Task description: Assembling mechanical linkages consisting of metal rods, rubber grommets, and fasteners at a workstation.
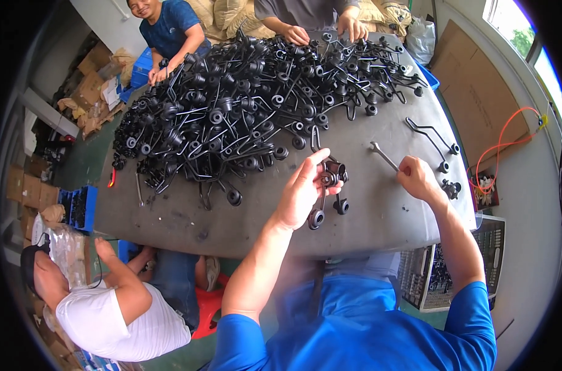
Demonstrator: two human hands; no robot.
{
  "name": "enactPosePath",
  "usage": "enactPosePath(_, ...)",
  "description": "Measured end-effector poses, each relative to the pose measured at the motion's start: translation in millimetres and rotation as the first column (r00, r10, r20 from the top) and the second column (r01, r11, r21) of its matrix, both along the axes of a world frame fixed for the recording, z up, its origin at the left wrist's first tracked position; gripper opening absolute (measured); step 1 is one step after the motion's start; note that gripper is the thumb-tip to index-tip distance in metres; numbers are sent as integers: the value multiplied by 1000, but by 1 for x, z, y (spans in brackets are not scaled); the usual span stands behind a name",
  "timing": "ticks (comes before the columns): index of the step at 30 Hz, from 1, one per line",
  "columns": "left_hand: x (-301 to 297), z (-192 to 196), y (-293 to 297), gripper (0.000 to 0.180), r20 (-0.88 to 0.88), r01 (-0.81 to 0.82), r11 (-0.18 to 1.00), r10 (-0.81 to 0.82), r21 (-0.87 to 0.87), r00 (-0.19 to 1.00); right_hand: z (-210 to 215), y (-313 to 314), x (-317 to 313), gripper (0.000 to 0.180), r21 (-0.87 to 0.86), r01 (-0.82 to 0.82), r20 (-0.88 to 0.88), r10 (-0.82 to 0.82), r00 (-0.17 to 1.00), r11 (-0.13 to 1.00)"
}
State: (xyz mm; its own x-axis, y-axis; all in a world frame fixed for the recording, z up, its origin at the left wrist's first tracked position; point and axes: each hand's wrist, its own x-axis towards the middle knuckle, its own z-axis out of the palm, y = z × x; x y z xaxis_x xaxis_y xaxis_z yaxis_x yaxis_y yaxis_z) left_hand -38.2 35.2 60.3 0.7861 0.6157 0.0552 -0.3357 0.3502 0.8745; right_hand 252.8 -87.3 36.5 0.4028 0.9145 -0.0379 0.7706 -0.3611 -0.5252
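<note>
In my left hand (pixel 306 188) is a black bent-wire bracket (pixel 317 217) with round rubber bushings, raised over the near part of the grey table (pixel 380 226). My fingers curl around its middle, where a black fitting (pixel 336 170) shows. My right hand (pixel 417 178) is closed on the end of a silver wrench (pixel 383 156), whose open jaw points away to the upper left. Right of that hand lies a small black fitting (pixel 451 188), and farther off a loose black wire bracket (pixel 430 137) with two bushings.
A large heap of black brackets (pixel 231 111) covers the table's far and left parts. Another wrench (pixel 139 188) and a red cutter (pixel 112 178) lie at the left. Two co-workers stand behind the heap; one in white (pixel 117 315) sits left. A grey crate (pixel 494 247) is at right.
</note>
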Motion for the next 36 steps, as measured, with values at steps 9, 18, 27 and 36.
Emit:
enactPosePath(9,3,13,10,75,-174,154,984,-138,85,975,103,-9,-22,19,404,116,-746,254,616,907)
enactPosePath(18,18,23,-2,79,-295,342,932,-296,117,908,105,3,-32,18,271,-168,-645,308,700,948)
enactPosePath(27,30,27,-2,79,-358,444,885,-373,142,856,109,19,-34,16,143,-107,-637,175,751,984)
enactPosePath(36,47,6,9,76,-407,-126,963,19,-237,913,64,-6,-65,19,276,23,-473,115,873,961)
